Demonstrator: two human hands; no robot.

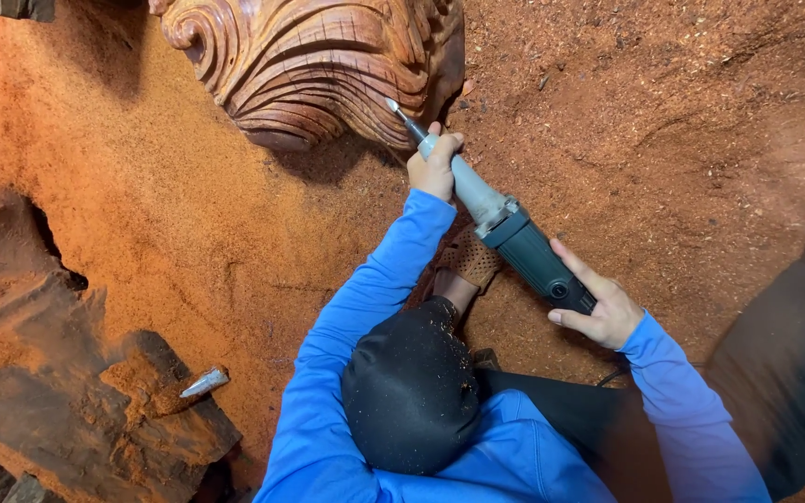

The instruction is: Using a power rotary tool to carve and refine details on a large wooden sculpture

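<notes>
Hands clamp the die grinder [514,237]: left hand [433,168] at its nose, right hand [601,312] behind; a slipping bit could gouge the carved wood [328,65].

Carved wood piece [314,65] sitting at top centre on sawdust floor [682,140]. Die grinder [505,228] lying diagonally below it, bit touching carving's lower right edge. Left hand [433,168] gripping grinder's front neck, just beside carving; right hand [598,303] holding rear body, lower right. Sandalled foot [466,261] resting under grinder, between the arms. Rough timber block [95,410] lying at lower left, metal bit [205,382] on it.
</notes>
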